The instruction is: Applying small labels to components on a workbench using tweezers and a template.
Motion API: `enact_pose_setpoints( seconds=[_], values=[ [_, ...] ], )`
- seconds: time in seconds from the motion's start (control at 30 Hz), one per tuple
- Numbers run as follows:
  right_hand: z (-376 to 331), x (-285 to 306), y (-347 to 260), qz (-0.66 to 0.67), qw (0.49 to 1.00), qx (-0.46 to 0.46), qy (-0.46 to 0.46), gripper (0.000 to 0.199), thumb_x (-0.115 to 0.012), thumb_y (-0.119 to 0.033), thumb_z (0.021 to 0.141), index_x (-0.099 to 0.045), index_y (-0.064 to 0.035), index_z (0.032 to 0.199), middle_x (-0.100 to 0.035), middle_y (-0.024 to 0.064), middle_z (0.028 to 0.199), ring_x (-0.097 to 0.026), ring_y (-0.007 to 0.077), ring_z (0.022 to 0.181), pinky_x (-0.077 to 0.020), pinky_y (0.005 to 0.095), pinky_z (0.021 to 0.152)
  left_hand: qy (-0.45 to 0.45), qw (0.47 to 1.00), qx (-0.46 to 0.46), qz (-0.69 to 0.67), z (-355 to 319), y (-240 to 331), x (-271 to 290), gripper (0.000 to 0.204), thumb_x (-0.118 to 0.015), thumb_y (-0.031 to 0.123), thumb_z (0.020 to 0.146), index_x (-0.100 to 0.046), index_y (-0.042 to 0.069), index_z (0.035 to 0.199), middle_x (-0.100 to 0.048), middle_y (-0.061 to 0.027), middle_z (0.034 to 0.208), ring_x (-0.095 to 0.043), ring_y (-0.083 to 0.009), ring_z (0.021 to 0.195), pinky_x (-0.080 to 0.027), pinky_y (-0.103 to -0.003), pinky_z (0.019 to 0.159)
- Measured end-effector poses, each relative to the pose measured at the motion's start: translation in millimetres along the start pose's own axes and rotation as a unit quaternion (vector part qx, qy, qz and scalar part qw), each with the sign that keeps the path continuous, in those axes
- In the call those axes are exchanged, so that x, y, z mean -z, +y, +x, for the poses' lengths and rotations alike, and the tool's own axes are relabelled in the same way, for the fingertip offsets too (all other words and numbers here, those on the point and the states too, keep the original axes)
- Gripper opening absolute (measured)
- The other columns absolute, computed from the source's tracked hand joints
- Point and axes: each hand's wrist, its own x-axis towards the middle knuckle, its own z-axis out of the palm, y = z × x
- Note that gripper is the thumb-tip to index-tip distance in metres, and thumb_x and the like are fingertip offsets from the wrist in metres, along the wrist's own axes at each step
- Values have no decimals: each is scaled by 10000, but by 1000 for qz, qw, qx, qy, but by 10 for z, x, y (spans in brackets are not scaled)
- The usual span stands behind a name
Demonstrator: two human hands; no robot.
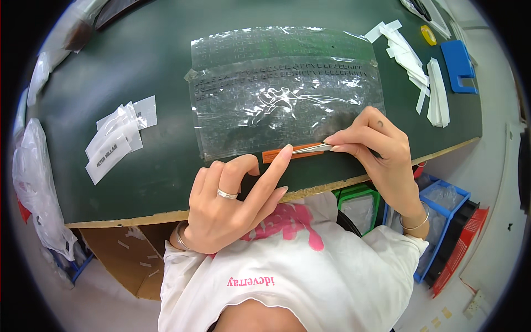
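Note:
Silver tweezers are pinched between the thumb and fingers of my right hand. Their tips point left, over a narrow orange strip lying near the table's front edge. On that strip rests the stretched index fingertip of my left hand, close to the tweezer tips. The thumb stands apart and the other left fingers are bent, holding nothing. Just beyond the strip lies a clear plastic sheet with rows of dark raised-looking lettering, its surface glossy and wrinkled. Whether the tweezers grip anything is too small to tell.
White printed labels overlap at the left of the green table. White paper strips, a blue tape dispenser and a yellow tape roll lie at the right. Plastic bags hang at the left edge; crates stand below right.

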Motion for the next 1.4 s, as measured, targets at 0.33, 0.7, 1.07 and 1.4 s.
enact_pose_setpoints(
  seconds=[0.33,0.7,1.07,1.4],
  values=[
    [-74,-35,-69,-69,996,43,45,201,-731,53,724,-717,-28,908,-531,55,788,-548,184,739,-441,291,622,-20,998,-24,55,36,36,-22,495,-722,292,756,-697,163,1233,-454,-10,873,-410,-160,669,-343,-305,567],
    [-54,53,-69,-105,990,55,76,214,-745,55,720,-714,-25,917,-541,62,794,-551,197,746,-447,295,634,16,997,-43,64,-4,13,-73,417,-676,330,834,-702,172,1220,-455,-16,861,-419,-158,646,-348,-306,557],
    [817,-492,-30,-36,977,195,81,210,-763,7,734,-718,-46,933,-546,59,803,-557,202,739,-462,306,637,28,997,-40,56,-19,-6,-59,379,-657,337,870,-703,189,1216,-464,-4,857,-417,-151,631,-353,-290,545],
    [913,-599,-111,-64,973,200,95,173,-755,7,733,-704,-37,892,-536,52,795,-551,203,731,-463,318,620,51,997,-42,46,-32,-24,-103,350,-668,310,859,-716,203,1189,-489,7,860,-424,-142,620,-349,-281,533]
  ],
)
